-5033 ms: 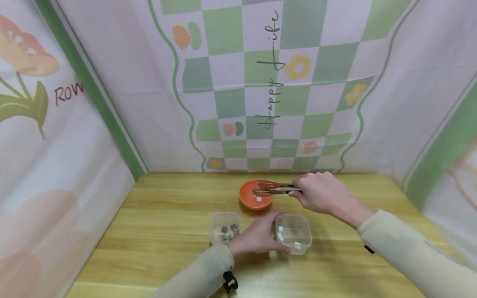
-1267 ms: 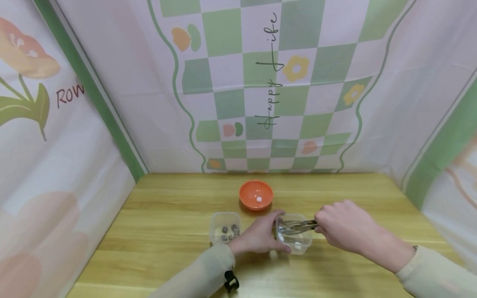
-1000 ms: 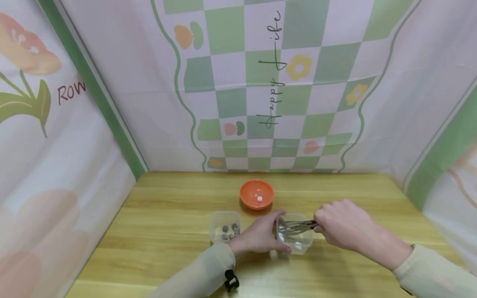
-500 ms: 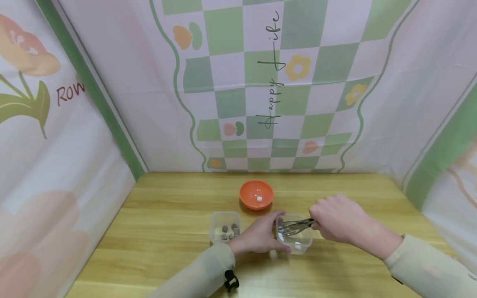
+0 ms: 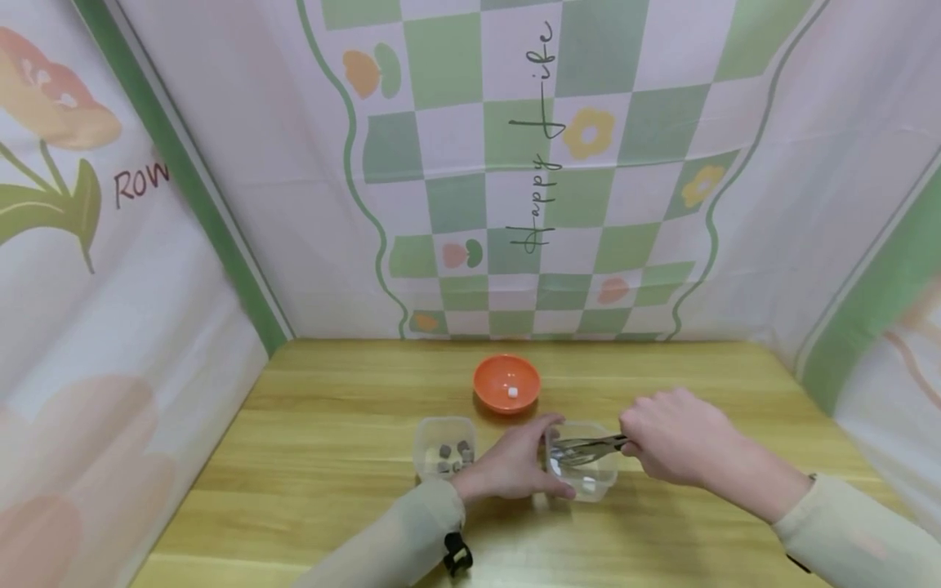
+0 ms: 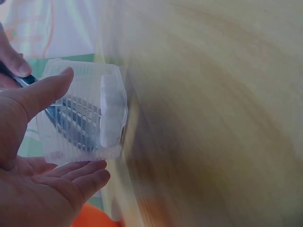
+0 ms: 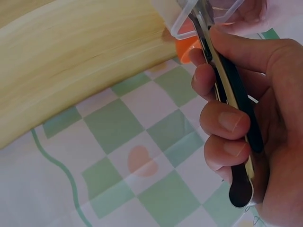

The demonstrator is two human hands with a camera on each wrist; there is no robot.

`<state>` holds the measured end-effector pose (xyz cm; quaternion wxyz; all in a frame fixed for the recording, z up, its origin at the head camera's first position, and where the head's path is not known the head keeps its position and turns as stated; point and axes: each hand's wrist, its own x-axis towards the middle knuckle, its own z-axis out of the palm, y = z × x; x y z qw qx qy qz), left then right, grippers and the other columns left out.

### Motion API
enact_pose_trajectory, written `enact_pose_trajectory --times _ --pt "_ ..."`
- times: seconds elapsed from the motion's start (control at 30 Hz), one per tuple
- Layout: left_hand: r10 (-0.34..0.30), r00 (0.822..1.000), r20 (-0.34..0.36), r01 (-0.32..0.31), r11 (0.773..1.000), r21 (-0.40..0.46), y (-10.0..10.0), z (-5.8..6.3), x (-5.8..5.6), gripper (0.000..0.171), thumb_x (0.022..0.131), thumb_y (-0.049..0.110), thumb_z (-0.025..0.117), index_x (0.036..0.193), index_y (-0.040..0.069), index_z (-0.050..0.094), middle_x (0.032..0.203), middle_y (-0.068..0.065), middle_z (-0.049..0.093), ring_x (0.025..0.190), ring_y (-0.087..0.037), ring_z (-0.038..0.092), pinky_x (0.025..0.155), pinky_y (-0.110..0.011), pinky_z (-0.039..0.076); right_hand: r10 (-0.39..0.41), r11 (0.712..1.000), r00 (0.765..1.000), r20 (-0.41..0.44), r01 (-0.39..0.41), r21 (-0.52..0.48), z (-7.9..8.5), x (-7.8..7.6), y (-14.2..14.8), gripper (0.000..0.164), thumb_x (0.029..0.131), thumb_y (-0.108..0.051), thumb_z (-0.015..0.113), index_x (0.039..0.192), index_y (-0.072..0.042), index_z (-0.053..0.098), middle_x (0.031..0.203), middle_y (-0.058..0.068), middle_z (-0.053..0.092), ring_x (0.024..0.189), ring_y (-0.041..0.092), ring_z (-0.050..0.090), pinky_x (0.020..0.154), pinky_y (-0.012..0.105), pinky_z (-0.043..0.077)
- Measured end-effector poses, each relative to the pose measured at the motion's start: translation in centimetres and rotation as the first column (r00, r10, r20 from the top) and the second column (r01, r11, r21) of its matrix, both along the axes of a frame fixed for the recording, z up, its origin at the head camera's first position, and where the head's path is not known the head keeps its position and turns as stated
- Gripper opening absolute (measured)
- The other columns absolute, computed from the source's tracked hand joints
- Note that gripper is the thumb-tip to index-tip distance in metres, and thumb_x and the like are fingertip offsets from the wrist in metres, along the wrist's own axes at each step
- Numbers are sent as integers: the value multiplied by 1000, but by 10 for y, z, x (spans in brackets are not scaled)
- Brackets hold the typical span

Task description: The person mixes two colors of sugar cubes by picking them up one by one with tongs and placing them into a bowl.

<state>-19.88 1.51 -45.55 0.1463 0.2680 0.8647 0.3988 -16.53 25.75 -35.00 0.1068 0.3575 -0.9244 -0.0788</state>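
With thumb and fingers spread around its left side, my left hand (image 5: 510, 465) holds a clear plastic container (image 5: 608, 465). Small white cubes (image 5: 589, 485) lie on its bottom; the left wrist view shows them as a white row (image 6: 111, 113) through the wall. My right hand (image 5: 680, 437) grips metal tongs (image 5: 591, 447), their slotted heads lowered inside that container. In the right wrist view the fingers wrap the tongs' dark-sided handles (image 7: 232, 90). Whether the heads pinch a cube cannot be made out. Behind stands an orange bowl (image 5: 487, 382) with one white cube (image 5: 512, 393) in it.
Left of my left hand, a second clear container (image 5: 430, 429) holds several grey-brown cubes (image 5: 445, 451); my left wrist partly covers it. All stand on a wooden table (image 5: 331, 457), with a patterned cloth (image 5: 456, 204) hanging along its back edge.
Five seconds ago the tongs were over the orange bowl; my right hand has since brought them down into the right container. Over the last second they shift only slightly there. My left hand stays put.
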Motion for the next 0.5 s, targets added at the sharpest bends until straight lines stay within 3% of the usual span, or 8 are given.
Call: enact_pose_trajectory --times 0.5 --pt "-18 1000 -19 18 1000 -21 1 2 1 109 73 36 97 163 17 38 154 -5 54 133 -16 55 111 -38 47 -32 998 999 10 33 -48 -5 10 15 41 86 -27 86 65 -26 50 61 -17 39 51 4 33 43 29 35"
